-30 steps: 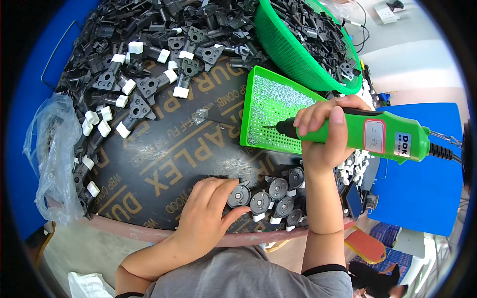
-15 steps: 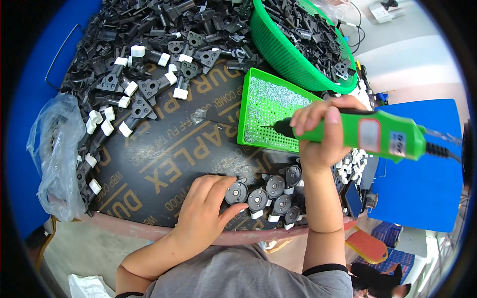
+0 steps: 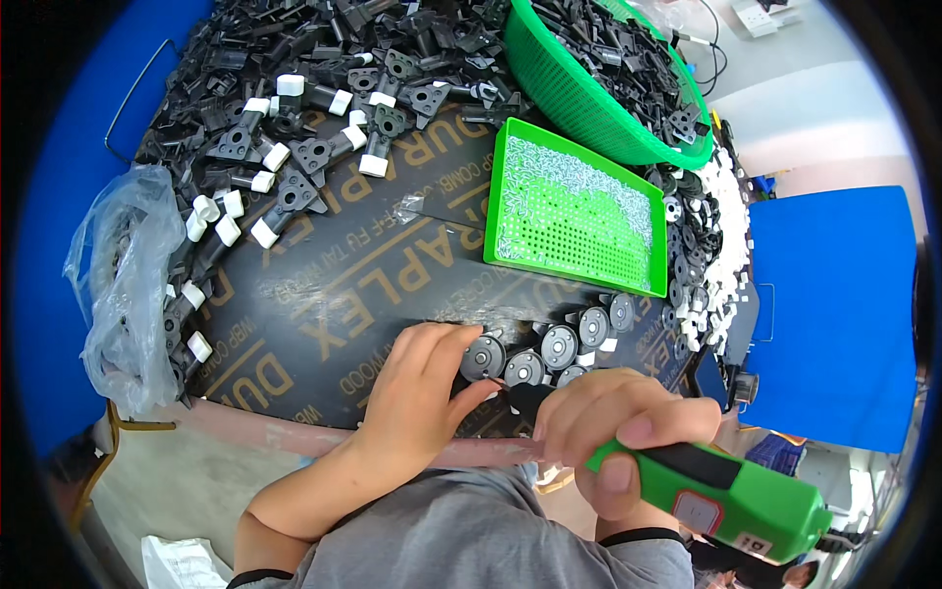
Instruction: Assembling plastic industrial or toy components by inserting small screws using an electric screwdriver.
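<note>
My right hand [image 3: 613, 422] grips a green electric screwdriver [image 3: 760, 501], its dark nose pointing left. The bit reaches the lower edge of a round black plastic part [image 3: 484, 359] near the table's front edge. My left hand [image 3: 417, 393] is closed around that part, fingers on its far side and thumb on its near side. More round parts, such as one disc [image 3: 558, 348], stand in a cluster to the right, some with white tips. My right hand and the tool hide some of the cluster.
Beyond the parts lies a green perforated tray [image 3: 579, 277] with many small silver screws. Behind it stands a green basket [image 3: 579, 108] of black pieces. Black parts with white ends [image 3: 294, 193] heap at the far left, beside a clear plastic bag [image 3: 128, 294]. White pieces [image 3: 726, 245] pile at right.
My right hand has brought the screwdriver from above the screw tray down and nearer, to the round part. My left hand keeps its hold. The whole view has shifted slightly.
</note>
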Available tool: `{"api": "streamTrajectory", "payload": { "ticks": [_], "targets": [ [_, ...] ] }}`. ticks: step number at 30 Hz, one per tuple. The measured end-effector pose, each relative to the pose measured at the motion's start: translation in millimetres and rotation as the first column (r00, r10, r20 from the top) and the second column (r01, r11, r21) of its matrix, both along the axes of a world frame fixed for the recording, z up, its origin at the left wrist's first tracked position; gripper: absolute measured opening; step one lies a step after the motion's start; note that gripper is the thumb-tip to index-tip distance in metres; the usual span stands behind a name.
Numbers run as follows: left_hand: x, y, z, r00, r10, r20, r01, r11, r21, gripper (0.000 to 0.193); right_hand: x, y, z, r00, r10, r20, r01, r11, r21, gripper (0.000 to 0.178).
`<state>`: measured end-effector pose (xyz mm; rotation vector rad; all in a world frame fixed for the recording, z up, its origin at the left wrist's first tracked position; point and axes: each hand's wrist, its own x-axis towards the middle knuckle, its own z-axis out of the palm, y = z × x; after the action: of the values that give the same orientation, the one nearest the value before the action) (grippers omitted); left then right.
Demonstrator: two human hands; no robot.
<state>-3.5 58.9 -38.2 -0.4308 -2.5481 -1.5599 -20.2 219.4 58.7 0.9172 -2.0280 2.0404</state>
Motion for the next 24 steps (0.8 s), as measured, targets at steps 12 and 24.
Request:
{"api": "streamTrajectory", "payload": {
  "ticks": [12,24],
  "targets": [
    [0,-1,7,1.0,-0.027,0.001,0.027,0.999,-0.045,0.051,1,-8,-11,0.989,-0.147,0.011,0.145,0.985,0.098,0.013],
    [4,15,6,0.998,-0.029,-0.063,0.016,0.981,-0.193,0.051,-8,47,-13,0.977,-0.21,0.037,0.213,0.951,-0.222,0.036]
  ]
}}
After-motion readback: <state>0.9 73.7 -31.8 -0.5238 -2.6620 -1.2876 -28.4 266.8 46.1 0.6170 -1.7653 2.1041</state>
